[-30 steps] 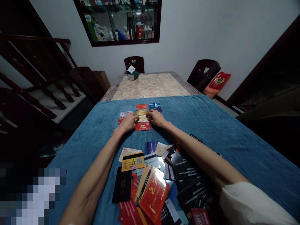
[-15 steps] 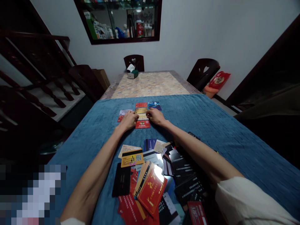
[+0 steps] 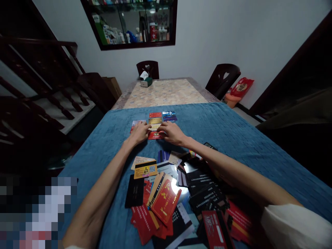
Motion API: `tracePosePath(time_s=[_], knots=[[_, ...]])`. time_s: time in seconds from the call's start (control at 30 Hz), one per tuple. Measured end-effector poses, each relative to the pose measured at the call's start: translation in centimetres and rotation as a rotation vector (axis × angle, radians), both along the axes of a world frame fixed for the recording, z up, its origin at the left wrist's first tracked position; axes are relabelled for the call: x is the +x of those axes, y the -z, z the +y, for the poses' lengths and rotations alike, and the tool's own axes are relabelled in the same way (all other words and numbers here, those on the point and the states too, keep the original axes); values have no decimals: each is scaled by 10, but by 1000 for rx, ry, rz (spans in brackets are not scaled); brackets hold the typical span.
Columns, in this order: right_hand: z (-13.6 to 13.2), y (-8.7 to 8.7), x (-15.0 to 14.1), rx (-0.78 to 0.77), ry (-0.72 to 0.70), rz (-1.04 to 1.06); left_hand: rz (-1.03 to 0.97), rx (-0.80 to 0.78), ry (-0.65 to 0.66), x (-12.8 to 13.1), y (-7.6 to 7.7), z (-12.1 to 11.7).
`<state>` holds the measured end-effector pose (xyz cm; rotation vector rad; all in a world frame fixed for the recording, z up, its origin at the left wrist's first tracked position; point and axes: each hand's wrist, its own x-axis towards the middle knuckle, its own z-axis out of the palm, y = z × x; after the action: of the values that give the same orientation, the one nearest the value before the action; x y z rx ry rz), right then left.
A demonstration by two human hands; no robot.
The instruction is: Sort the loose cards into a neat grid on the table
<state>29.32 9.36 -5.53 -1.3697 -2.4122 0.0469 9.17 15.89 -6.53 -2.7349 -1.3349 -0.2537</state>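
Note:
My left hand (image 3: 140, 132) lies with bent fingers at the left edge of a cream card (image 3: 155, 127). From the right, my right hand (image 3: 173, 133) reaches the same card with curled fingers, its fingertips over the seam with a red card (image 3: 155, 136) below. These lie in a column under a gold card (image 3: 155, 120) and another red card (image 3: 155, 114). Right of the column's top is a blue card (image 3: 169, 116). A pale card (image 3: 136, 122) beside the column is partly hidden behind my left hand.
A loose heap of cards lies close to me between my forearms, with an orange-yellow card (image 3: 145, 169), a red-and-gold card (image 3: 166, 200) and several black cards (image 3: 201, 178). Beyond the blue cloth (image 3: 207, 124) stands a tissue box (image 3: 146, 82). Dark chairs (image 3: 223, 80) surround the table.
My right hand has slid left and slightly nearer to me, further over the cream card and lower red card. My left hand stays by the card's left edge. The view has shifted a little.

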Motion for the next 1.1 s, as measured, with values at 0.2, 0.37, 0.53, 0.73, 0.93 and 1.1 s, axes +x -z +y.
tracePosePath(time_s=[0.2,0.37,0.53,0.73,0.93,1.1], knots=[[-38,-5,17,37,-79,23,-75,21,77,-2,-5,-19],[-56,-4,41,-12,-95,51,-110,13,162,9,-9,-40],[-59,-3,55,-51,-53,101,-94,-11,230,22,-19,-61],[-59,-4,65,-81,-102,108,-174,-151,329,36,-26,-87],[-60,-6,77,-89,-129,87,-177,-338,471,53,-30,-115],[-62,-11,78,-71,-121,72,-200,-381,587,70,-32,-140]])
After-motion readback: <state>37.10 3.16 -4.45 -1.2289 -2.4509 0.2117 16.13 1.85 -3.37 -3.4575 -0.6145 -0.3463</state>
